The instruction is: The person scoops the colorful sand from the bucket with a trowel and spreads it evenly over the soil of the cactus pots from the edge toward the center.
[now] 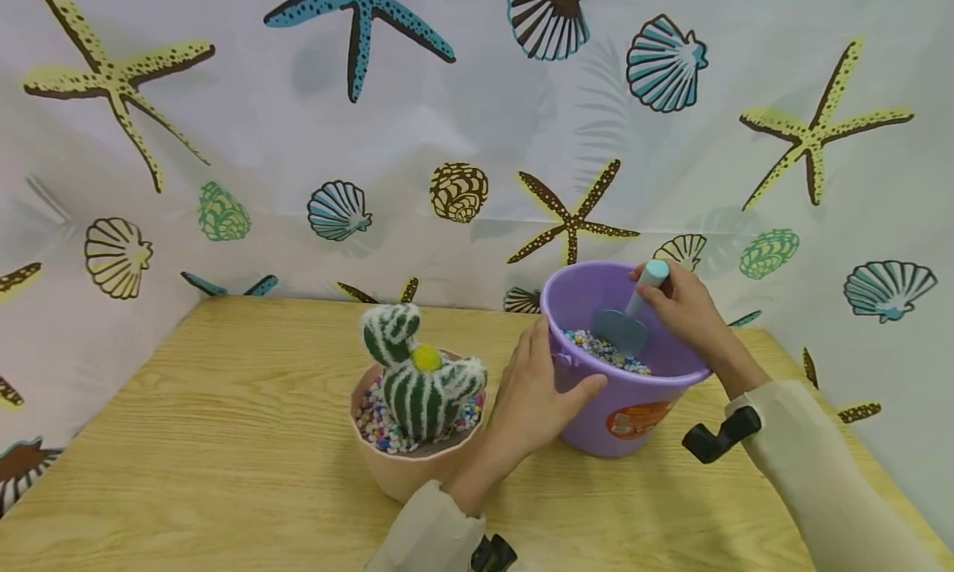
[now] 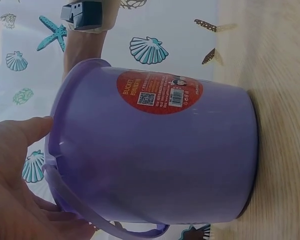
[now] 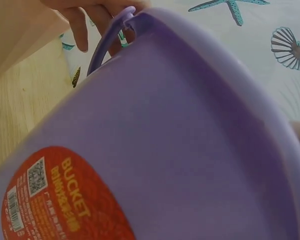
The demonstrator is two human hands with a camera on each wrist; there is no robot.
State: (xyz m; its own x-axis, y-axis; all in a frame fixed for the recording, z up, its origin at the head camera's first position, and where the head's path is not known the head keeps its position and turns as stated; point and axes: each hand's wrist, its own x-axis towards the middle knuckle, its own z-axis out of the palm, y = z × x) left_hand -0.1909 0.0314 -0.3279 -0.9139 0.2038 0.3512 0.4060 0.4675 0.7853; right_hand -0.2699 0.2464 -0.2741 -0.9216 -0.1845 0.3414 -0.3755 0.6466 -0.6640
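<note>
In the head view my right hand (image 1: 678, 305) grips the pale blue handle of a small shovel (image 1: 622, 330) inside a purple bucket (image 1: 607, 415). The shovel's grey-blue blade leans down at small multicoloured beads (image 1: 596, 347) in the bottom. My left hand (image 1: 531, 394) lies against the bucket's left side, fingers extended and thumb pointing across the front. Seen from the left wrist, that hand's thumb (image 2: 37, 129) meets the rim, with the fingers beside the hanging bucket handle (image 2: 84, 207). The bucket wall hides the shovel from both wrist views.
Left of the bucket, a peach pot (image 1: 402, 473) holds a knitted green-and-white cactus (image 1: 421, 398) with a yellow pompom, set in coloured beads. Both containers stand on a wooden table (image 1: 224, 439). A curtain (image 1: 417, 141) printed with shells and starfish hangs behind.
</note>
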